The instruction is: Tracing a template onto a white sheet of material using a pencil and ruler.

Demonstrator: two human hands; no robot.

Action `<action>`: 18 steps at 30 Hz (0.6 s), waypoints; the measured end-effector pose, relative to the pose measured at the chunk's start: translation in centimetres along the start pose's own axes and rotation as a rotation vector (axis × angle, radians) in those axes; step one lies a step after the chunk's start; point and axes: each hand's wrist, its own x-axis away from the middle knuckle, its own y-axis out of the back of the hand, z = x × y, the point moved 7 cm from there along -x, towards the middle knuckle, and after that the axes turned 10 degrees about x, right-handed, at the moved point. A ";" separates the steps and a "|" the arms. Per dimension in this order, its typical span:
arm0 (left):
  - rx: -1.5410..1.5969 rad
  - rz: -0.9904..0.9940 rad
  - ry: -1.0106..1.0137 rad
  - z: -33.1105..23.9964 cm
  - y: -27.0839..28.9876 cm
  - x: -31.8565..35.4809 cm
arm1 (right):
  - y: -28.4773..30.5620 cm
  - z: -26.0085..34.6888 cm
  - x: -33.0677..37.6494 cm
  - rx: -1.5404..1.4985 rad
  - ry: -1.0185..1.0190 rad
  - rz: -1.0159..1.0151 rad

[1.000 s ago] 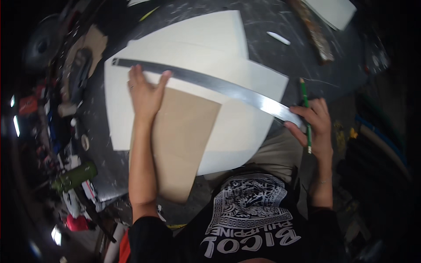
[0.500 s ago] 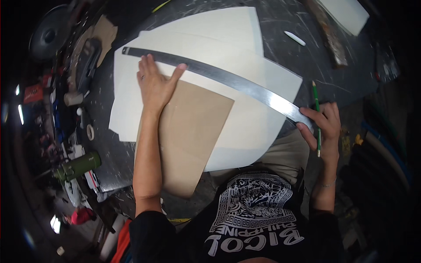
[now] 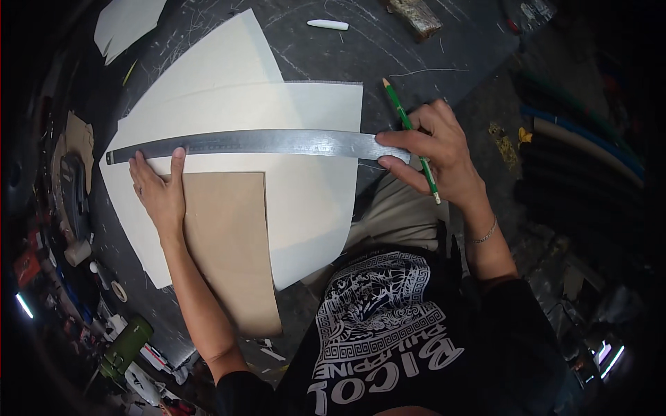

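A long steel ruler [image 3: 277, 142] lies across overlapping cream sheets [image 3: 312, 201]. My left hand [image 3: 161, 201] rests flat near its left end, fingers spread and fingertips touching the ruler's lower edge. Past the sheets' right edge, my right hand [image 3: 447, 152] pinches the ruler's other end between thumb and forefinger. That same hand also carries a green pencil [image 3: 396, 105], its point angled up and away from me. Below the ruler a brown card piece [image 3: 232, 243] sits on the cream sheets, partly covered by my left hand and forearm.
On the dark, scratched table [image 3: 298, 55] are a white marker-like stick [image 3: 327, 25], a worn block [image 3: 416, 17] and another pale sheet [image 3: 128, 28]. A tape roll [image 3: 119, 291] and a green bottle [image 3: 127, 345] stand at the left. Rolled material [image 3: 583, 142] lies at the right.
The whole view has turned, so the ruler now runs nearly level across the picture. Both hands keep their places on the ruler, and the pencil stays in my right hand.
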 end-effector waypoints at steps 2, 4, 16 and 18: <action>-0.001 -0.001 -0.002 0.2 0.1 0.0 | 0.1 0.2 -0.1 -0.014 0.019 -0.034; -0.001 -0.001 -0.005 0.2 0.1 0.1 | 0.1 0.3 -0.2 -0.007 0.012 -0.030; -0.012 -0.001 -0.001 0.2 0.1 0.1 | 0.0 0.3 -0.2 -0.004 -0.010 -0.005; -0.003 -0.004 -0.004 0.2 0.1 0.1 | 0.0 0.4 -0.2 -0.004 -0.011 -0.002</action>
